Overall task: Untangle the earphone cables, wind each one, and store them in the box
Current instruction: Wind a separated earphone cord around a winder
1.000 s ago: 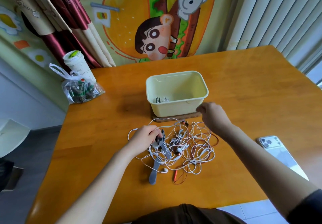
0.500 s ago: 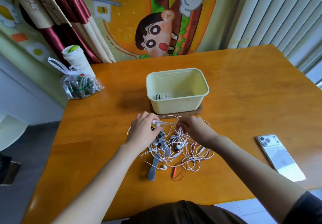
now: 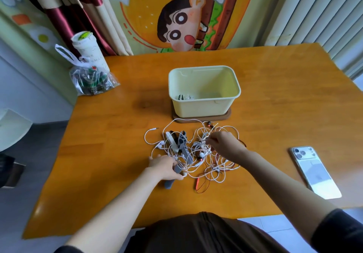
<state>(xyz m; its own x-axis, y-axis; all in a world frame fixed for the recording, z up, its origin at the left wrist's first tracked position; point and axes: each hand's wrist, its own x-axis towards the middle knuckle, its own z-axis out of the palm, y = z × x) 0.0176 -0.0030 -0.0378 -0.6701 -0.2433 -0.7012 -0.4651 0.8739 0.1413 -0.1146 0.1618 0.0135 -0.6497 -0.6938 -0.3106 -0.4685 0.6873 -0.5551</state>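
**Head view.** A tangle of earphone cables (image 3: 196, 154), white and red, lies on the table (image 3: 117, 134) at 6 o'clock of the box (image 3: 200, 107). The right hand (image 3: 225, 144), fingers curled, pinches white strands at the tangle's 1 o'clock side. The left hand (image 3: 165, 167) lies over a grey strap (image 3: 184, 148) at 7 o'clock; whether it grips cannot be told. One wound earphone (image 3: 186, 97) sits in the box's 9 o'clock end. Phone (image 3: 314, 172) at 3 o'clock; plastic bag (image 3: 92, 77) at 10 o'clock.
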